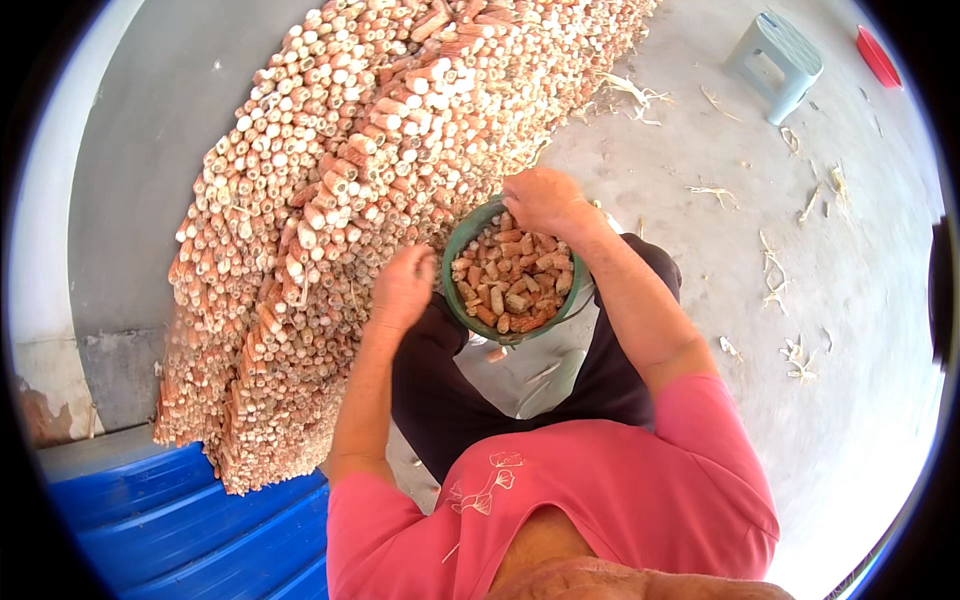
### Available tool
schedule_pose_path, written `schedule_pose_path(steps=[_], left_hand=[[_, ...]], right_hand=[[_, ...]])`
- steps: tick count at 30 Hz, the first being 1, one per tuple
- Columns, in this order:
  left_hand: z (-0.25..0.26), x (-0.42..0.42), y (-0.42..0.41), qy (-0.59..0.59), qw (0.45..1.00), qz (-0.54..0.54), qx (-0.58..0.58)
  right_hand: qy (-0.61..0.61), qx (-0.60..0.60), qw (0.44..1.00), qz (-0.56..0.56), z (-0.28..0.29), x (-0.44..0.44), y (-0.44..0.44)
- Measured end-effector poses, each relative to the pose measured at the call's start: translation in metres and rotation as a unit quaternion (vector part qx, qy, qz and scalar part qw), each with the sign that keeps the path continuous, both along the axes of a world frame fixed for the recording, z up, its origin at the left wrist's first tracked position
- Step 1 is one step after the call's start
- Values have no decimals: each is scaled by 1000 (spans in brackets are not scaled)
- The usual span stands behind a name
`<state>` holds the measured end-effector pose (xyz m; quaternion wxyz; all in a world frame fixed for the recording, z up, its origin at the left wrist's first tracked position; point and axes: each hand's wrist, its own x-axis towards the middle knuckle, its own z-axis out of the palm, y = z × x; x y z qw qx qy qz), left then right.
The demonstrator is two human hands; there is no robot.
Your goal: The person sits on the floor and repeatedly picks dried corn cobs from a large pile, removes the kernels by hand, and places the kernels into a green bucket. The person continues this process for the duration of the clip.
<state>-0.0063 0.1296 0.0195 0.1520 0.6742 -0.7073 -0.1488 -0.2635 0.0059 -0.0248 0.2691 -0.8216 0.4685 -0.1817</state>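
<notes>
A green bucket [454,306] full of short corn cobs [510,281] stands between my knees. My right hand [546,201] is at the bucket's far rim, fingers curled downward; whether it grips the rim or a cob is hidden. To the left of the bucket, beside the stacked cobs, is my left hand [405,281], its fingers bent and slightly blurred, so I cannot tell whether it holds something. A tall stack of corn cobs [375,165], laid with their ends facing out, rises right behind and left of the bucket.
A light blue plastic stool [784,56] stands on the concrete floor [750,262] at the upper right, with a red basin [877,58] beyond it. Dry husk scraps [799,360] lie scattered on the right. Blue corrugated sheeting [202,525] lies at the lower left, near a grey wall [157,150].
</notes>
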Motion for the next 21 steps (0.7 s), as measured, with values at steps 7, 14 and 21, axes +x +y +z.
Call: schedule_pose_path(steps=[7, 14, 21], left_hand=[[-149, -41, 10, -20, 982, -60, 179], [-196, -75, 42, -154, 917, -1, 368], [-185, -89, 10, -77, 937, 112, 323]], right_hand=[[-83, -44, 994, -54, -15, -20, -10], [-44, -46, 995, -83, -7, -37, -20], [-29, -39, 997, -63, -1, -30, -20]])
